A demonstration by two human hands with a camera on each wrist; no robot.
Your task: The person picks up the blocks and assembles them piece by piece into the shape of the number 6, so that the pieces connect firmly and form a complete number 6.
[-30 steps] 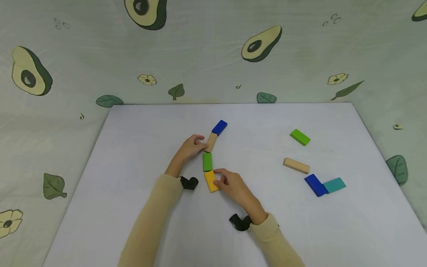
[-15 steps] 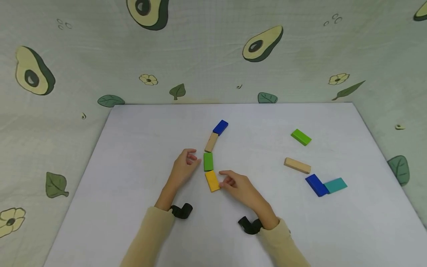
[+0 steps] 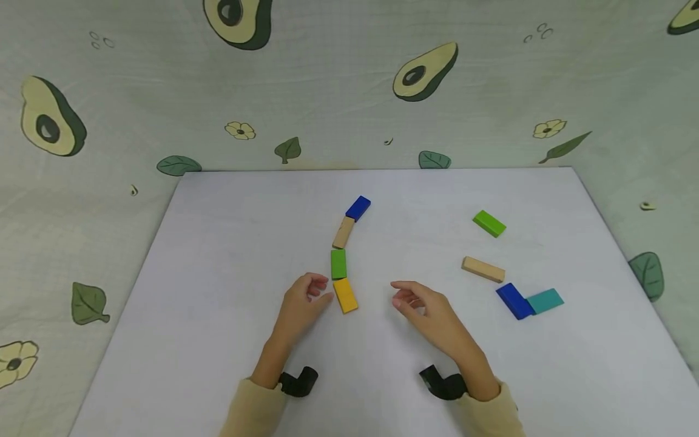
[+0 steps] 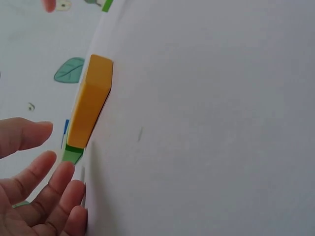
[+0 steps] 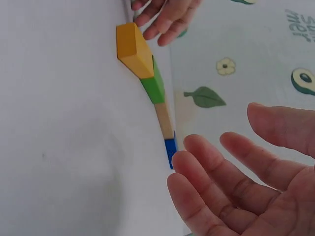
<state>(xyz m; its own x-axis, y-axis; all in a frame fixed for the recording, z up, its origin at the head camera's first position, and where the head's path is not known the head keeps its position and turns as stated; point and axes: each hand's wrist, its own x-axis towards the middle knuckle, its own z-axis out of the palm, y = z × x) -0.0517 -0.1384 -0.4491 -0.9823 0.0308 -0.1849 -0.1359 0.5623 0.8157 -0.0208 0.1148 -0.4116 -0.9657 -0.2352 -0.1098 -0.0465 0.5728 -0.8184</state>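
Several flat blocks form a gently curved line on the white table, end to end. Farthest away is a blue block [image 3: 358, 208], then a plain wooden block [image 3: 343, 232], a green block [image 3: 338, 264] and, nearest me, a yellow block [image 3: 346, 295]. My left hand [image 3: 302, 306] is just left of the yellow block, its fingers loosely bent and holding nothing. To the right of the line, apart from it, my right hand [image 3: 431, 315] hovers with relaxed fingers and nothing in them. In the right wrist view, the yellow block [image 5: 134, 49] heads the line.
On the right side of the white table [image 3: 218, 243] lie a lighter green block [image 3: 489, 223], another wooden block [image 3: 483, 269], and a second blue block [image 3: 516, 301] touching a teal block [image 3: 545, 301]. An avocado-patterned cloth [image 3: 327, 79] surrounds the table.
My left hand has let go of the wooden block and come back toward me beside the yellow one. My right hand has left the yellow block and moved right. The line of blocks looks unchanged.
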